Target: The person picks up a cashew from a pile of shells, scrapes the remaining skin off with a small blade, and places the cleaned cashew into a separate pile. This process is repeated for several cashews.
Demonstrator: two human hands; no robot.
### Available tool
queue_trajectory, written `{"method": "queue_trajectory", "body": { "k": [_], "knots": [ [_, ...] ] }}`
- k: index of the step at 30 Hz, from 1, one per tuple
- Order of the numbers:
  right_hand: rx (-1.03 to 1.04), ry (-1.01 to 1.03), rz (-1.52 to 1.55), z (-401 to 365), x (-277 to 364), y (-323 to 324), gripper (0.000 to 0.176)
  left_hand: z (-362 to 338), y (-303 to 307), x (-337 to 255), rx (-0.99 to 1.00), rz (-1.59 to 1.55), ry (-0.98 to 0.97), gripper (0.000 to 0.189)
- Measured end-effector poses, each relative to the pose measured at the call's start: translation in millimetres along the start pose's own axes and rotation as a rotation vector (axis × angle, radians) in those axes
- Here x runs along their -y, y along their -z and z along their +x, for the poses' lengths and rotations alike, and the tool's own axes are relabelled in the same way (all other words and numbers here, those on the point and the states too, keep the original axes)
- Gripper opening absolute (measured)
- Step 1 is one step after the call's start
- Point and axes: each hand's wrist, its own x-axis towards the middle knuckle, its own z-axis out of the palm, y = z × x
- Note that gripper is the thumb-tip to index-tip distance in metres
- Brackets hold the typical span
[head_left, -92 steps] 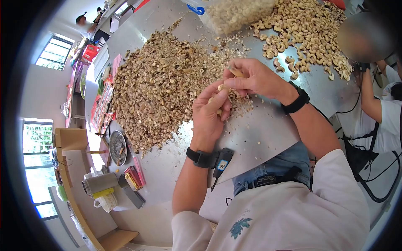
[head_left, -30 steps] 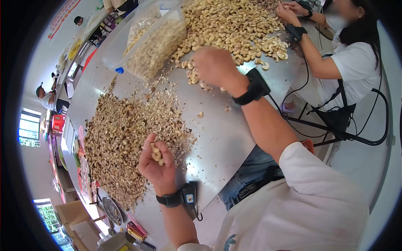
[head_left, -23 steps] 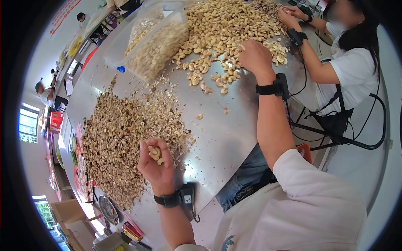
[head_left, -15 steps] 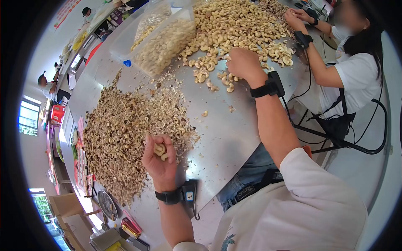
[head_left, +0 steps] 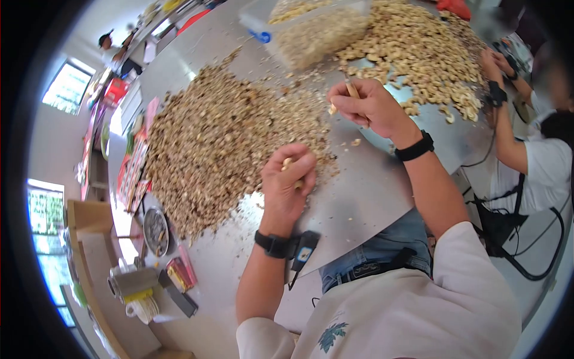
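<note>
My left hand (head_left: 290, 179) is closed around a few cashew nuts (head_left: 287, 163), pale kernels showing between its fingers. It hovers over the near right side of a big heap of brown cashew skins and bits (head_left: 203, 149). Farther right, my right hand (head_left: 373, 107) is closed on a slim tool with a pale wooden handle, which looks like a small knife (head_left: 352, 90). Its thin dark tip points away from me. A small pale piece (head_left: 332, 109) shows at the right fingertips. Beyond that hand, a large pile of cashew nuts (head_left: 412, 48) covers the metal table (head_left: 371, 191).
A clear plastic tub (head_left: 317, 39) of cashews stands at the back. A co-worker's hands (head_left: 493, 63) are at the nut pile's right edge. A round metal dish (head_left: 156, 232) lies at the left, near a mug (head_left: 142, 308). Cables (head_left: 478, 158) hang at the right.
My right hand has left the cashew pile and come nearer my left hand, and a knife-like tool now shows in it. My left fingers have closed further over the nuts. The view has shifted.
</note>
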Motion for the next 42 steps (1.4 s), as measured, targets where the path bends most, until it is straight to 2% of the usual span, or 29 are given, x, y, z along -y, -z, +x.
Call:
{"method": "queue_trajectory", "body": {
  "k": [4, 12, 15, 18, 21, 24, 27, 30, 33, 35, 38, 41, 42],
  "knots": [
    [0.199, -0.130, 0.106, -3, -6, -24, 0.016, -2, -10, -3, -0.048, -0.037, -0.040, 0.023],
    [0.251, -0.232, 0.121, -5, -18, -45, 0.013, 2, -2, -3, -0.125, 0.039, -0.093, 0.015],
    [0.302, -0.260, 0.022, -7, -18, -49, 0.014, 3, 0, -7, -0.127, 0.069, -0.150, 0.011],
    [0.268, -0.227, -0.050, -7, -25, -51, 0.017, 6, 8, -6, -0.123, 0.103, -0.204, 0.010],
    [0.175, 0.106, -0.622, -1, -27, -42, 0.024, 7, 9, -8, -0.177, 0.128, -0.197, 0.009],
    [0.089, 0.323, -0.676, -2, -27, -43, 0.032, 7, 6, -9, -0.207, 0.149, -0.214, 0.012],
    [0.135, 0.488, -0.734, -1, -31, -42, 0.029, 6, 5, -8, -0.210, 0.155, -0.248, 0.015],
    [0.131, 0.461, -0.635, -2, -29, -46, 0.031, 6, 6, -8, -0.218, 0.175, -0.256, 0.016],
    [0.121, 0.261, -0.517, -5, -26, -50, 0.028, 5, 6, -9, -0.213, 0.156, -0.234, 0.011],
    [0.051, 0.299, -0.621, -3, -26, -47, 0.027, 5, 9, -11, -0.140, 0.043, -0.188, 0.006],
    [-0.097, 0.412, -0.860, 0, -27, -32, 0.023, 6, 17, -13, -0.006, -0.283, -0.029, 0.013],
    [-0.344, 0.400, -0.991, 5, -21, -9, 0.018, 7, 23, -8, 0.171, -0.371, -0.067, 0.021],
    [-0.456, 0.427, -1.046, 7, -17, 6, 0.017, 7, 21, -9, 0.167, -0.360, -0.075, 0.022]
  ]
}}
